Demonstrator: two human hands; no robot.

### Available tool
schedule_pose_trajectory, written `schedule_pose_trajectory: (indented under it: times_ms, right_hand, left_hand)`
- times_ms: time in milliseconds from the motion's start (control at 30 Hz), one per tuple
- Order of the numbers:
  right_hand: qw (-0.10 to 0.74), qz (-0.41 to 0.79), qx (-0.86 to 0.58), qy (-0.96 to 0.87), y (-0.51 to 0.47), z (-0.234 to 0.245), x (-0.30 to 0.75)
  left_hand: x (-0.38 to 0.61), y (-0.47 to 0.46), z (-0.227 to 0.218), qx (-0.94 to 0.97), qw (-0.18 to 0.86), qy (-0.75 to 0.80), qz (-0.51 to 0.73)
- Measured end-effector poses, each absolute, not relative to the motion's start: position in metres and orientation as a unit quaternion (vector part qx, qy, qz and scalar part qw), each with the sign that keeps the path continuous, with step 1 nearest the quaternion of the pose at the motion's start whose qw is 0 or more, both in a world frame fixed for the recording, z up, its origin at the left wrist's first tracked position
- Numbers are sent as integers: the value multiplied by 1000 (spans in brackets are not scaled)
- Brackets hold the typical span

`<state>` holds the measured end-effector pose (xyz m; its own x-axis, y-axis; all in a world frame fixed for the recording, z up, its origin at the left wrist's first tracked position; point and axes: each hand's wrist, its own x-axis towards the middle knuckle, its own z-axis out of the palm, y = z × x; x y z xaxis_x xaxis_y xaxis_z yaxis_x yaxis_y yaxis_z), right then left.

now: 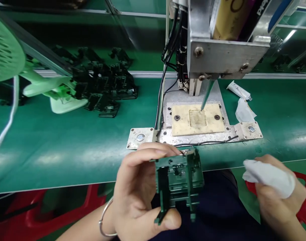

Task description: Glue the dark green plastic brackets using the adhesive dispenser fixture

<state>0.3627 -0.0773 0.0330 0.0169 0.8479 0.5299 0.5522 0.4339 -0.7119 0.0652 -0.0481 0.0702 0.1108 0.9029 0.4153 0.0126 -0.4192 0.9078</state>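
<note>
My left hand (135, 187), fingers and thumb closed, grips a green plastic frame (178, 180) just before the belt (67, 160); my right hand (278, 201) pinches a white cloth (268, 177).

green conveyor bench (54, 160), red plastic chair (24, 214)

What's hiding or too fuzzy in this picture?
In the head view:
The green plastic part: back hidden by the left hand.
The right hand: fingertips hidden by the white cloth.
The metal bracket: top cut off by the picture edge.
The black parts: piled, too dark to tell apart.
</note>
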Motion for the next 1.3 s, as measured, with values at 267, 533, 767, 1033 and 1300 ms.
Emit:
schedule_pose_trajectory:
  times_ms: [267, 533, 767, 1033, 1300]
  right_hand:
    - [389, 178, -361, -829, -64, 68, 301]
    - [372, 57, -305, -875, -47, 53, 284]
    - [412, 74, -285, -862, -38, 51, 287]
    - [392, 106, -291, -866, -37, 53, 285]
    - [417, -62, -421, -803, -34, 29, 333]
  left_hand:
    - [83, -49, 56, 664, 363, 292, 585]
    - [81, -41, 52, 701, 338, 285, 560]
    - [84, -36, 52, 688, 335, 274, 583]
    - [91, -37, 50, 676, 328, 286, 595]
    - [51, -23, 46, 716, 324, 331, 523]
